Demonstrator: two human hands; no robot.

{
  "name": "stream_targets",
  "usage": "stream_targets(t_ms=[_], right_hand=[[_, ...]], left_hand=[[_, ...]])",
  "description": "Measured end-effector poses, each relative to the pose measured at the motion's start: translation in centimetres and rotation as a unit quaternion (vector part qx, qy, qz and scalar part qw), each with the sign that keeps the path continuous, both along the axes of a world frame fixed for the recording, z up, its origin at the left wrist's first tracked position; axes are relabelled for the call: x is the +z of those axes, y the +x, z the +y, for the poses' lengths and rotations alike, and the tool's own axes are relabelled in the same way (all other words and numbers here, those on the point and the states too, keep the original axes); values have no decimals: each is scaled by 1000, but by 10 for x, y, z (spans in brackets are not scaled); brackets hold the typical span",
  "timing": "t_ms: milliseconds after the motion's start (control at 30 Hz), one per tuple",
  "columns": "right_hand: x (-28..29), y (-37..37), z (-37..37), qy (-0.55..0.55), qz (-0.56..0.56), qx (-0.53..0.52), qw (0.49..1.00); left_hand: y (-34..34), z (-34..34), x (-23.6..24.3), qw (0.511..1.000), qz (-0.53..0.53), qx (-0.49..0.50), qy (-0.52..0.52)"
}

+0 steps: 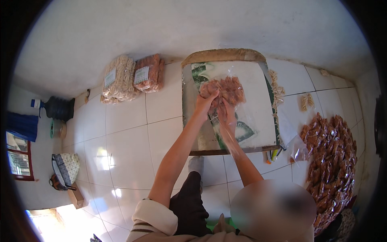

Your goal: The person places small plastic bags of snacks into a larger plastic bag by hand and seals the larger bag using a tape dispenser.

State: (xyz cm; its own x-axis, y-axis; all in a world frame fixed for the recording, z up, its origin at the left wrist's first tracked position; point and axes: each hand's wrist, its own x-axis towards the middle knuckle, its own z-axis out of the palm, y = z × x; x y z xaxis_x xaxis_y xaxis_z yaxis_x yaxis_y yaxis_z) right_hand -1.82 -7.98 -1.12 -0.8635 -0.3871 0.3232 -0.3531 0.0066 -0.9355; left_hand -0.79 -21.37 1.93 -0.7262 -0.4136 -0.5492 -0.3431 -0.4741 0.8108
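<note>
A clear plastic bag of reddish-brown twisted snack pieces [229,89] lies on a low table [254,121] with a worn white and green top. My left hand [206,103] is closed on the left side of the bag, its thumb over the plastic. Close beside it, my right hand [227,114] grips the near part of the bag, its fingers partly hidden. Loose clear plastic trails back along my right forearm; whether that hand is inside the bag I cannot tell.
Large bags of pale twisted snacks [119,78] and reddish ones [150,73] stand by the wall. A big heap of small filled packets [330,157] covers the floor at right. Loose pale pieces [306,102] lie beyond the table, and a clear plastic bag [298,149] lies nearer.
</note>
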Motion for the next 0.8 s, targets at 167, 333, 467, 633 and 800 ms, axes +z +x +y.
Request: stream_targets(t_ms=[167,333,467,633,800], right_hand=[[-3,0,-6,56,-112,-24,992],[-13,-4,-22,51,60,-86,993],[-34,-22,-14,15,-41,-124,991],[15,6,0,62,28,-94,993],[11,19,27,114,139,-128,975]], left_hand=[[14,21,-4,991,63,83,-90],[17,18,-13,990,112,44,-74],[4,28,-11,990,125,22,-61],[18,23,1,990,115,85,-19],[11,29,-5,986,121,107,-30]])
